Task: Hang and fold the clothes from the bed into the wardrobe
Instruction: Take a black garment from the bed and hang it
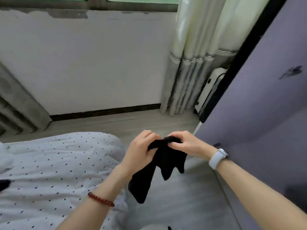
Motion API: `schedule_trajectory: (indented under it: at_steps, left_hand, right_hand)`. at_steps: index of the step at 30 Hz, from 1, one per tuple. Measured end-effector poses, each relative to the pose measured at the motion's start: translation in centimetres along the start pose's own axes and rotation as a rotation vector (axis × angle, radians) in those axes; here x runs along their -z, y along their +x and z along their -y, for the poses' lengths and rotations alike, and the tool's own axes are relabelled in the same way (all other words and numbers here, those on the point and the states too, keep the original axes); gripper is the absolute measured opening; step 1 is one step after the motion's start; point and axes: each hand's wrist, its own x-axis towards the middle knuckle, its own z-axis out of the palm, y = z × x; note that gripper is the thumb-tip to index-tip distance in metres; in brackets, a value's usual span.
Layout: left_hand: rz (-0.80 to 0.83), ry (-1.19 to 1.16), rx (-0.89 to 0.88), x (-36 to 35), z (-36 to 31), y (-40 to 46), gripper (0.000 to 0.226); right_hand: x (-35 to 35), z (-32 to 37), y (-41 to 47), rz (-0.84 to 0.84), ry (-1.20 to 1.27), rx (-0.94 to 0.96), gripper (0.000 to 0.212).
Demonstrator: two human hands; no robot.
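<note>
Black garment (159, 165) — beside wardrobe (265, 97) edge

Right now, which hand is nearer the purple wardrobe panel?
Right. The right hand pinches the black garment just beside the purple wardrobe panel, its white watch almost against it. The left hand grips the garment on the bed side, farther away.

White wall (86, 63) with peeling paint below a window (132, 0); pale curtain (191, 55) in the corner; grey wood-look floor (126, 123); dark skirting board (106, 112).
</note>
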Motion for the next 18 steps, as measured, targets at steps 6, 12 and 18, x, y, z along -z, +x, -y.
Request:
schedule_trajectory:
  at_steps: [6,12,18]
  left_hand:
    - [0.056,-0.279,0.174,-6.6,-6.6,5.8,0.039]
    - [0.356,-0.131,0.040,-13.0,-9.7,12.1,0.016]
    - [0.490,-0.144,0.054,-19.3,-12.9,19.6,0.027]
  right_hand:
    - [6.8,-5.3,-8.3,-0.553,0.052,0.029,0.021]
    - [14.2,-9.1,-15.1,-0.963,0.070,-0.044,0.027]
    - [20.2,-14.1,-21.3,-1.144,-0.119,-0.335,0.026]
